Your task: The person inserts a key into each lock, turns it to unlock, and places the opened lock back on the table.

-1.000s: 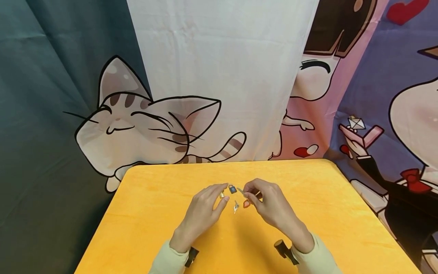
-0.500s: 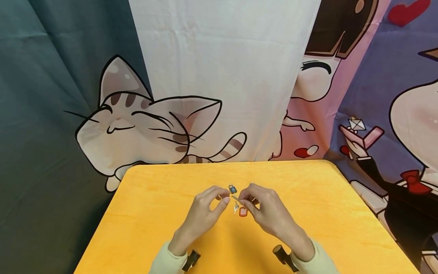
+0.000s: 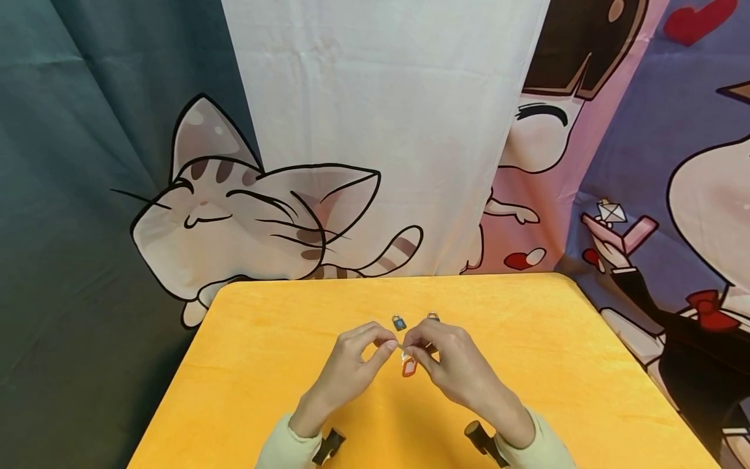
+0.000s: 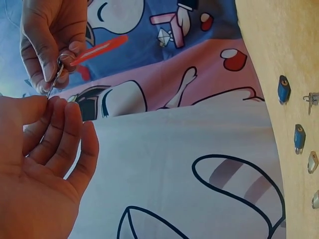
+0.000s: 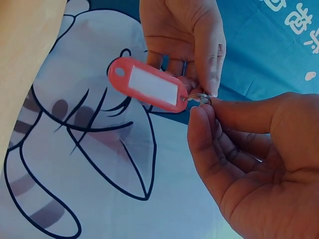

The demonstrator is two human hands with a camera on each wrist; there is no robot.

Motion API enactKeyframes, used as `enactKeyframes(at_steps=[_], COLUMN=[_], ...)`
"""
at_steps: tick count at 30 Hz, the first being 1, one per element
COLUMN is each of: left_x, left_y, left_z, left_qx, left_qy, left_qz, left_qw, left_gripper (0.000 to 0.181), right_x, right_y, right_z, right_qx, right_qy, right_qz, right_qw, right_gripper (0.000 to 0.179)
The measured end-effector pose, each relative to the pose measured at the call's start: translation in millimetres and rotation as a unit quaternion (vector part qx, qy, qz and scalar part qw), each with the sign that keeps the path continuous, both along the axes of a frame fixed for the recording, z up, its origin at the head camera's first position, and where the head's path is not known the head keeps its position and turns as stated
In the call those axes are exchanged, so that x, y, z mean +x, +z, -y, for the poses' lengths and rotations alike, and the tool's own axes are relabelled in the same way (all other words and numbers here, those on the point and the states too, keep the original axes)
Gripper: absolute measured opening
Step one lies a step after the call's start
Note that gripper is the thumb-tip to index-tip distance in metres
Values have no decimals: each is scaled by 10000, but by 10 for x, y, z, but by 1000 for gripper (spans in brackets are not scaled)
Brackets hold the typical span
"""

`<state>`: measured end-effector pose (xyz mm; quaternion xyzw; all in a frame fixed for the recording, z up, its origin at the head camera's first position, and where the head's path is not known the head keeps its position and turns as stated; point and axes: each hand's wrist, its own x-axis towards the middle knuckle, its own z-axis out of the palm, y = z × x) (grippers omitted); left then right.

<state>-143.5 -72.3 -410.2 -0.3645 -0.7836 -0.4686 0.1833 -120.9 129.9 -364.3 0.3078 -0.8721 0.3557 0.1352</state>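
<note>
Both hands meet above the table in the head view. My left hand (image 3: 351,361) pinches one end of a thin metal key (image 4: 54,87) between thumb and forefinger. At the other end, my right hand (image 3: 465,361) pinches the key by its metal key ring (image 5: 198,96). From that ring hangs a red key tag (image 5: 152,85) with a white label. Its white face shows in the right wrist view, and it appears edge-on in the left wrist view. Much of the key is hidden by fingertips.
On the yellow-covered table (image 3: 263,391) lie two blue padlocks, one (image 3: 400,323) beyond the fingertips and another (image 3: 433,316) behind the right hand. The left wrist view adds loose keys (image 4: 311,102), a brass-coloured padlock (image 4: 312,162) and another padlock (image 4: 315,200). A printed curtain (image 3: 381,130) hangs behind.
My right hand has brought the key leftward to my left fingertips, which have closed on it. The red tag has swung left and lower. The blue padlock behind the right hand has come into sight.
</note>
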Motion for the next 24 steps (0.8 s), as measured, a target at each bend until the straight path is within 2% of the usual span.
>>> enactKeyframes(at_steps=[3,6,15,19,24], left_x=[0,-10,-9,-1,12], left_y=[0,-10,3,5,13], left_z=[-2,-5,-24,-34,-44], left_qx=[-70,-66,-5,37,117], left_qy=[18,9,85,153,215], left_qz=[15,-115,-340,-365,-393], left_qw=[10000,9999,9994,9992,9989], left_gripper=[9,8,7,7,8], right_x=[-6,-12,-16,-13,-14], right_y=[-3,-4,-8,-29,-77], right_z=[2,0,-38,-36,-22], right_qx=[-74,-173,-497,-409,-120], right_qy=[119,210,-38,-110,-195], right_qz=[19,8,-545,-555,-372], right_qw=[9999,9996,9973,9976,9990], right_gripper=[13,12,12,14,24])
